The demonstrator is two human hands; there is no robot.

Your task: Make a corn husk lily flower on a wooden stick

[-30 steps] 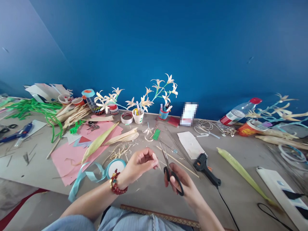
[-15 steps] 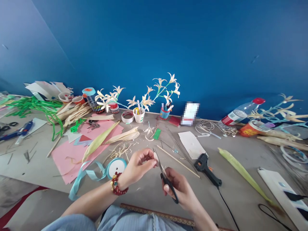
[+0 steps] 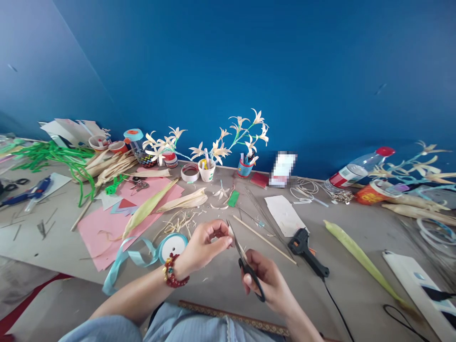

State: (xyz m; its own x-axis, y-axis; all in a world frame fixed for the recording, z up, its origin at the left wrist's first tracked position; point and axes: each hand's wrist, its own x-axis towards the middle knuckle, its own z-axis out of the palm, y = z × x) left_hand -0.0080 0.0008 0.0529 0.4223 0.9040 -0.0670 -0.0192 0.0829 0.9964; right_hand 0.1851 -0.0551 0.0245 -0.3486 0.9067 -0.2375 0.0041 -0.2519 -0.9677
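Observation:
My right hand (image 3: 265,278) grips a pair of black-handled scissors (image 3: 252,274), fingers in the loops and blades angled up to the left. The blades reach the fingertips of my left hand (image 3: 208,244), which is closed in a pinch on a small pale piece (image 3: 231,232), seemingly corn husk. Most of that piece is hidden by the fingers and blades. Just left of my wrist with its red bead bracelet (image 3: 174,273) lies a spool of light blue ribbon (image 3: 173,247). A thin wooden stick (image 3: 263,239) rests on the table beyond the scissors.
To the right sit a black glue gun (image 3: 308,251), a white card (image 3: 285,216) and a green husk (image 3: 363,256). Pink paper (image 3: 96,237) and dried husks (image 3: 183,200) spread on the left. Along the blue wall stand cups with husk flowers (image 3: 206,171) and a tilted bottle (image 3: 358,168).
The view has shifted very slightly. Both hands keep nearly the same pose, with the scissors still at the pale piece.

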